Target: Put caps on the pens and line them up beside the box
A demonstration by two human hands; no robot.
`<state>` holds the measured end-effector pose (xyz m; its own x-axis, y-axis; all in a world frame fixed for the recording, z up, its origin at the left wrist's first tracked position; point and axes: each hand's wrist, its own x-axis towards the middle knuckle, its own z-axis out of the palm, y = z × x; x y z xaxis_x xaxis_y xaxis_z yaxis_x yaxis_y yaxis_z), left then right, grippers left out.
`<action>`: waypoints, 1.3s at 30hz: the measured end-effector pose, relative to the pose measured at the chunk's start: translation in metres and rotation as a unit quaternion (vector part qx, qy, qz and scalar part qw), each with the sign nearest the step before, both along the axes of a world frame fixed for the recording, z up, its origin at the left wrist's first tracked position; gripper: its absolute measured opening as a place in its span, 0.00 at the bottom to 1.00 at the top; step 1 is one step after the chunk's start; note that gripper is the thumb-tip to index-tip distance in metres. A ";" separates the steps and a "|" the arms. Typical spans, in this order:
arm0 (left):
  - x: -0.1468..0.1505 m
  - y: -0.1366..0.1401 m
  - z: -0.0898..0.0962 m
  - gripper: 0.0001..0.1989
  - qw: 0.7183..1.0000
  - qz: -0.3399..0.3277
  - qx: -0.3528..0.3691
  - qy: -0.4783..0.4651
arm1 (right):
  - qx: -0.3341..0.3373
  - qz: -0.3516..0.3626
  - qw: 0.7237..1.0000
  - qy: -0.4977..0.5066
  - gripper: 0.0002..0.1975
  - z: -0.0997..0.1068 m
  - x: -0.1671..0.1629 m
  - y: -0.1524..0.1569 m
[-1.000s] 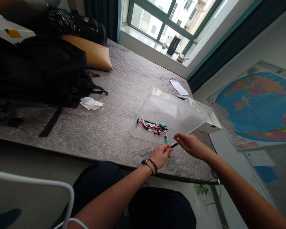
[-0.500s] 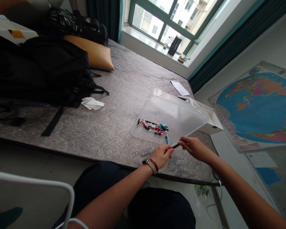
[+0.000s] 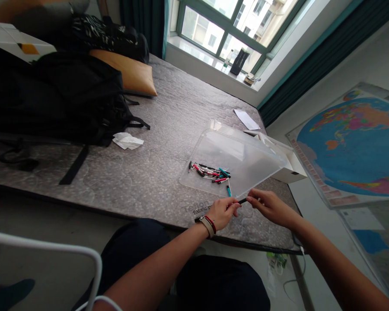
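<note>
Near a translucent rectangular plastic bin [image 3: 210,151], the left hand [image 3: 222,213] and right hand [image 3: 268,207] both clamp a slim black pen [image 3: 243,201].

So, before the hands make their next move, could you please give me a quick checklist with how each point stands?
1. Left hand holding the black pen: ok, fingers closed around it.
2. Right hand on the pen's other end: ok, fingertips pinching it.
3. Pen fully closed up: cannot tell, the fingers cover its ends.
4. Loose pens sorted by colour: not ok, black, red and teal lie mixed.
5. Clear plastic tray near the hands: ok, just beyond them.
6. White tissue away from the hands: ok, beside the backpack.
</note>
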<state>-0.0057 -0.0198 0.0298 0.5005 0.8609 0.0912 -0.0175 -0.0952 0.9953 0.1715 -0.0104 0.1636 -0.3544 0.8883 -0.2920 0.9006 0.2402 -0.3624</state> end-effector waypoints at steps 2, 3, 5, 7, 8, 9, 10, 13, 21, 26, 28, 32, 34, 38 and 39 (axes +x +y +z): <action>0.000 0.001 -0.001 0.18 1.000 0.000 0.005 0.000 | -0.008 -0.006 1.000 0.014 0.19 0.000 0.001 -0.002; 0.000 0.001 -0.001 0.18 1.000 0.002 0.008 0.001 | -0.016 -0.012 1.000 0.022 0.20 -0.001 0.002 -0.002; 0.000 0.002 -0.002 0.17 1.000 0.014 0.024 0.005 | -0.034 -0.034 0.998 0.044 0.21 -0.005 0.005 -0.004; -0.001 0.003 -0.003 0.15 0.998 0.032 0.054 0.019 | -0.062 -0.074 0.992 0.076 0.23 -0.012 0.007 -0.007; -0.001 0.004 -0.004 0.15 0.996 0.041 0.068 0.029 | -0.082 -0.097 0.987 0.093 0.23 -0.016 0.008 -0.008; -0.001 0.004 -0.004 0.14 0.995 0.049 0.079 0.039 | -0.103 -0.120 0.981 0.108 0.24 -0.020 0.008 -0.009; -0.002 0.003 -0.005 0.13 0.994 0.055 0.085 0.046 | -0.123 -0.141 0.975 0.118 0.24 -0.023 0.009 -0.011; -0.002 0.002 -0.006 0.12 0.993 0.067 0.082 0.056 | -0.154 -0.172 0.965 0.127 0.25 -0.029 0.008 -0.015; -0.002 0.001 -0.001 0.14 0.993 0.078 0.046 0.080 | 0.027 -0.087 0.996 0.025 0.23 -0.020 -0.015 -0.011; -0.002 0.001 -0.001 0.15 0.996 0.020 0.046 0.071 | 0.047 -0.025 0.998 -0.018 0.22 -0.017 -0.022 -0.002; -0.002 0.001 0.000 0.15 0.997 0.002 0.042 0.059 | 0.030 -0.004 0.999 -0.013 0.22 -0.015 -0.020 0.002; -0.004 0.001 0.002 0.14 0.998 -0.029 0.030 0.036 | 0.000 0.025 0.999 -0.020 0.23 -0.008 -0.016 0.006; -0.005 0.001 0.003 0.14 0.998 -0.053 0.020 0.025 | -0.017 0.039 0.999 -0.028 0.22 -0.003 -0.016 0.007; -0.006 0.001 0.006 0.15 0.995 -0.099 -0.002 0.002 | -0.046 0.059 0.996 -0.040 0.22 0.004 -0.012 0.007; -0.006 0.001 0.006 0.14 0.995 -0.099 -0.006 0.003 | -0.050 0.060 0.996 -0.043 0.22 0.004 -0.011 0.007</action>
